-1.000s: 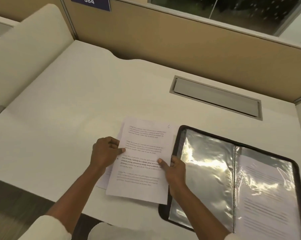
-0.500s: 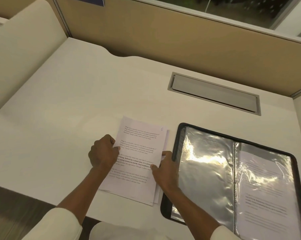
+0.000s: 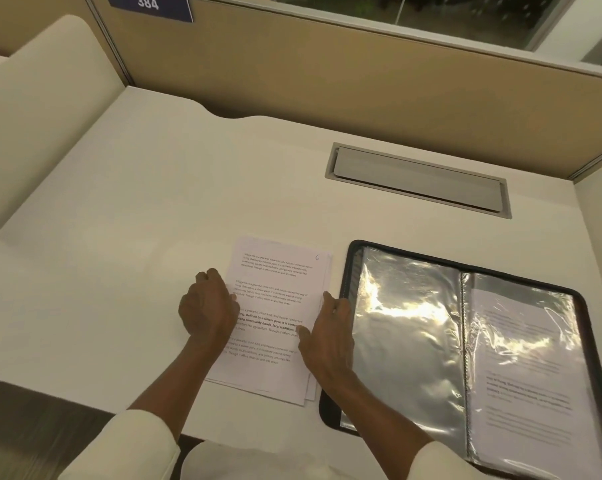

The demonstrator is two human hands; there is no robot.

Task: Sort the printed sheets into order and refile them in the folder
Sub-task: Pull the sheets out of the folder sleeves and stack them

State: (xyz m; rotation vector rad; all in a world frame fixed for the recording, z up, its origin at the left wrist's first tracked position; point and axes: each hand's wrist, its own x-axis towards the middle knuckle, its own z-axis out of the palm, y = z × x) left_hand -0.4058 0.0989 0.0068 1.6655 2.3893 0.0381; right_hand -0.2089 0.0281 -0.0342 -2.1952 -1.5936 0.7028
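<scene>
Sheets (image 3: 275, 374) stacked on table (image 3: 147, 216) just left of open folder (image 3: 348, 271), left hand (image 3: 207, 308) curled at stack's left edge (grip on paper: cannot tell), right hand (image 3: 327, 339) flat along right edge, holding nothing; risk: uneven squeeze could buckle or fan offset lower sheets, scrambling order.

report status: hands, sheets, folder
Left hand curled against left edge of the stack of printed sheets, grip hidden; right hand flat along its right edge. Stack edges slightly uneven, top page marked 6. Display folder open alongside. Nothing in the way.
</scene>
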